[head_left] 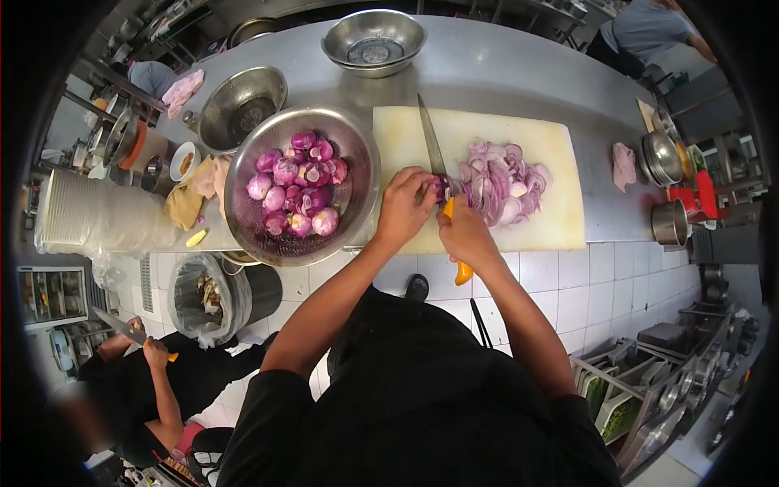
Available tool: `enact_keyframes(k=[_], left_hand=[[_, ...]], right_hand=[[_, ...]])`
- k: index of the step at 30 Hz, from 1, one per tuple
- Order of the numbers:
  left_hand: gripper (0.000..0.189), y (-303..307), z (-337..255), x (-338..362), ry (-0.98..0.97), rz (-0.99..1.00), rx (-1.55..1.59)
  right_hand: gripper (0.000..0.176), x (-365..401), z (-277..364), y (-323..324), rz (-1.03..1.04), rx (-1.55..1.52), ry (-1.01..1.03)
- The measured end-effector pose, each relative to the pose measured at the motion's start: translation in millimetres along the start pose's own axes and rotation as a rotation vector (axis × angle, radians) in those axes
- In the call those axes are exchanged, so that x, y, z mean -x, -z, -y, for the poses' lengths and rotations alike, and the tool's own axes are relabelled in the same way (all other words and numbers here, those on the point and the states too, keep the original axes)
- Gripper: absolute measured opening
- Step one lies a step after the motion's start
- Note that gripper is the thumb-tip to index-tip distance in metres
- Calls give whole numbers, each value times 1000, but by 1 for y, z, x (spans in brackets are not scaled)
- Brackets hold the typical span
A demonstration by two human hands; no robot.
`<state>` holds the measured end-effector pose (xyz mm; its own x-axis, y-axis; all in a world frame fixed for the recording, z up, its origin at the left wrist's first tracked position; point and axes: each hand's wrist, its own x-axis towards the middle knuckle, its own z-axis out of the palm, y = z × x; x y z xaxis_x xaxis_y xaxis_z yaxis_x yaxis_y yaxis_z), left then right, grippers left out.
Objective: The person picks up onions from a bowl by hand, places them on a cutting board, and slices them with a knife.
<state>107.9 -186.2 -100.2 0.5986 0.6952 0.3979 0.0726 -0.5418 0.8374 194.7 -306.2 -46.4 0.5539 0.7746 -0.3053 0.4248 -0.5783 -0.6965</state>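
Observation:
My right hand (467, 235) is wrapped round the orange handle of a kitchen knife (430, 136), whose long blade points away from me over the white cutting board (552, 154). Fingers bent, my left hand (406, 203) presses a piece of red onion (441, 185) against the board, just left of the blade. Right of the knife lies a loose heap of sliced red onion (507, 183). Beside the board on the left, a perforated steel colander (361, 162) holds several peeled red onions (296, 183).
Behind stand a steel bowl (217, 109) and stacked steel bowls (373, 36). Plastic containers (97, 207) line the left edge, above a lined bin (182, 300). A seated co-worker (170, 390) at lower left holds another knife. Pans (669, 219) and a cloth (623, 166) lie right.

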Motion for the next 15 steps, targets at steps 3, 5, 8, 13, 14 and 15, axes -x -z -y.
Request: enact_keyframes(k=[3, 5, 8, 13, 14, 15], left_hand=[[16, -1, 3, 4, -83, -6, -59], [16, -1, 7, 2, -102, -18, -66], [16, -1, 6, 3, -50, 3, -27], [17, -1, 0, 2, 36, 9, 36], [17, 0, 0, 2, 38, 7, 37], [17, 0, 1, 2, 11, 4, 12]], right_hand=[[35, -2, 11, 15, 99, -129, -101], [37, 4, 22, 35, 143, -110, -141], [40, 23, 40, 59, 209, -75, -177], [39, 41, 53, 68, 241, -67, -205], [38, 41, 54, 66, 234, -69, -205], [38, 41, 54, 64, 228, -70, -206]])
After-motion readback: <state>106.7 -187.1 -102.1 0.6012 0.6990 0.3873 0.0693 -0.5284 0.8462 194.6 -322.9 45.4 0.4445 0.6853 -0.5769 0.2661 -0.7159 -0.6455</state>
